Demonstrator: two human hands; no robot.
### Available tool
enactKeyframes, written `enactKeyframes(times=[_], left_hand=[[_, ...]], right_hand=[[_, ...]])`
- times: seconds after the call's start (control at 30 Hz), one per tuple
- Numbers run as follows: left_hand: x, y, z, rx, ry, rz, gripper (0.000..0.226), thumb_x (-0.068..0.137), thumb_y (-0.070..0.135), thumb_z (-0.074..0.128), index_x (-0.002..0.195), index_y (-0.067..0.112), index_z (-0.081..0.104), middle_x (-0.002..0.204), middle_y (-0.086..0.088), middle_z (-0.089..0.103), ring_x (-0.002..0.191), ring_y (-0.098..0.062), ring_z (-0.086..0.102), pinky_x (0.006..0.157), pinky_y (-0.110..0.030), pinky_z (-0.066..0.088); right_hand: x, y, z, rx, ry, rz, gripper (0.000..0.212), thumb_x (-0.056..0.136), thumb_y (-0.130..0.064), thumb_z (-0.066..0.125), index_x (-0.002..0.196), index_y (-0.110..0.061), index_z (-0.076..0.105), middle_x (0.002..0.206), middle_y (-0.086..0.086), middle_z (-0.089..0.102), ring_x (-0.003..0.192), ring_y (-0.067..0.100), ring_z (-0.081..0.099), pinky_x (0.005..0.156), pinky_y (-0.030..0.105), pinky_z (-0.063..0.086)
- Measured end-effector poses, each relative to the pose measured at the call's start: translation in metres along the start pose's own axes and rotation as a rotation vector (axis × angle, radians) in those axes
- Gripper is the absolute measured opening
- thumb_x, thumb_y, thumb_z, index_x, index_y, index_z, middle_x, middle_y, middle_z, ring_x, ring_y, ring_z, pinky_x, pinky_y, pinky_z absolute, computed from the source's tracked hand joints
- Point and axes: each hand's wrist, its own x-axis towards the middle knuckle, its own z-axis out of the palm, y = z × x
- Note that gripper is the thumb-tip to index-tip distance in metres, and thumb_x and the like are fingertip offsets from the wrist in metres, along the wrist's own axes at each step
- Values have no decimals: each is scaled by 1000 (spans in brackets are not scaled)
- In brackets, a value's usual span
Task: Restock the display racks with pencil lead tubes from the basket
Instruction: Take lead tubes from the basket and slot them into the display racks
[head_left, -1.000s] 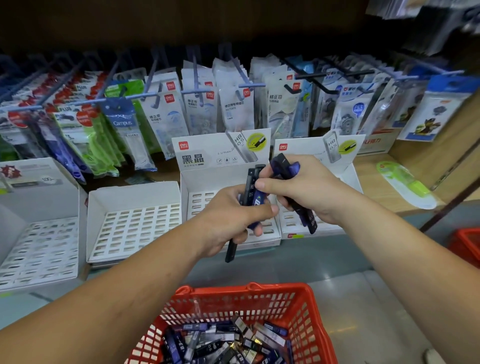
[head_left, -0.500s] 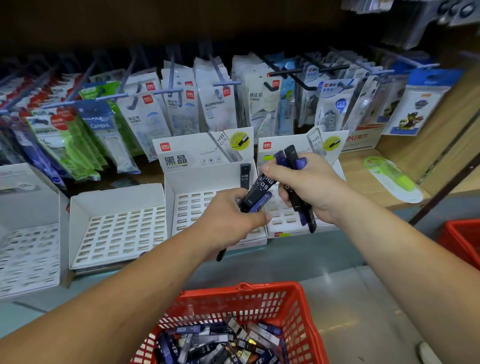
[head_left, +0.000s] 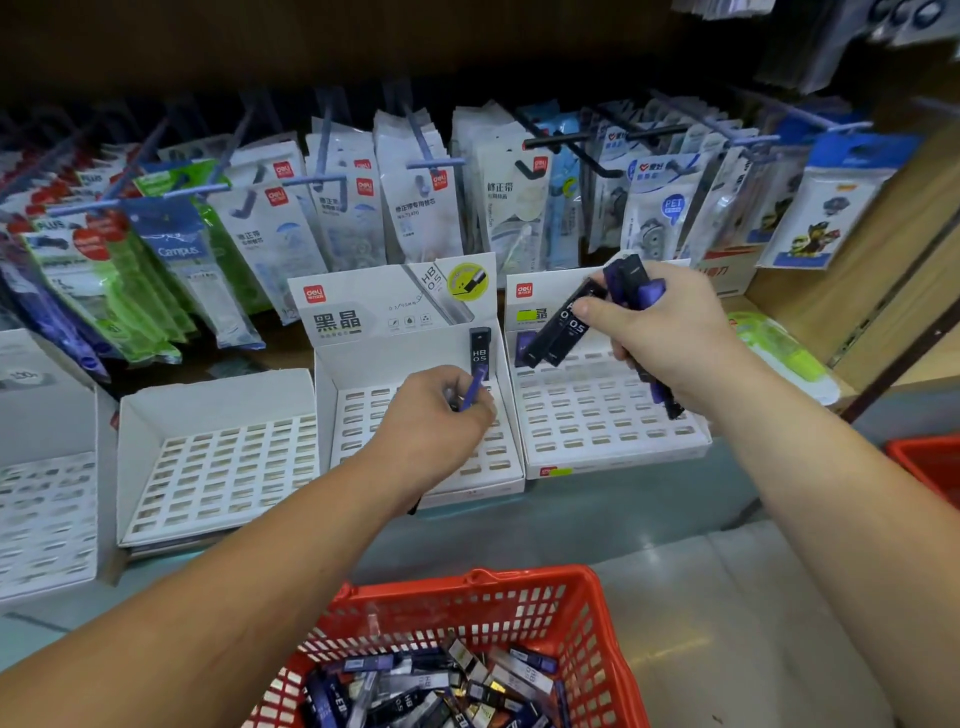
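Purple tube (head_left: 474, 391) is pinched by the fingers of L hand (head_left: 431, 415) over mid rack (head_left: 358, 374), just beside a black tube (head_left: 480, 349) standing in a back slot. Looks light, stiff, slick plastic; prob. best held near the top, w/ bottom end free for the slot. R hand (head_left: 660, 338) grips a bunch (head_left: 563, 327) over next rack (head_left: 597, 415). More tubes in basket (head_left: 467, 592) below.

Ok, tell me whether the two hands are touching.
Apart. The head view shows the left hand, pinching a blue tube, and the right hand, gripping several tubes, with white rack visible between them.
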Motion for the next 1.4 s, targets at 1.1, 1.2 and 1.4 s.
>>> enactKeyframes(times=[1.1,1.2,1.4], left_hand=[[7,4,20,-94,114,126,10,98,22,68,91,16,71,52,10,51,43,-8,43,45,-23,42],[6,14,19,-213,129,147,3,96,22,72,97,20,74,60,8,52,48,-11,44,46,-22,44],[1,18,9,-302,92,99,5,96,19,73,95,14,74,63,3,53,49,-16,42,43,-21,39]], right_hand=[[22,6,-2,-249,-60,-201,16,87,-24,81,99,-22,70,82,-5,70,71,14,62,68,27,48],[9,-10,-7,-50,-166,-139,15,88,-22,81,99,-24,72,66,10,68,55,25,54,53,36,43],[2,-10,14,73,-159,-48,18,90,-11,78,107,-12,71,74,9,73,46,13,60,46,26,41]])
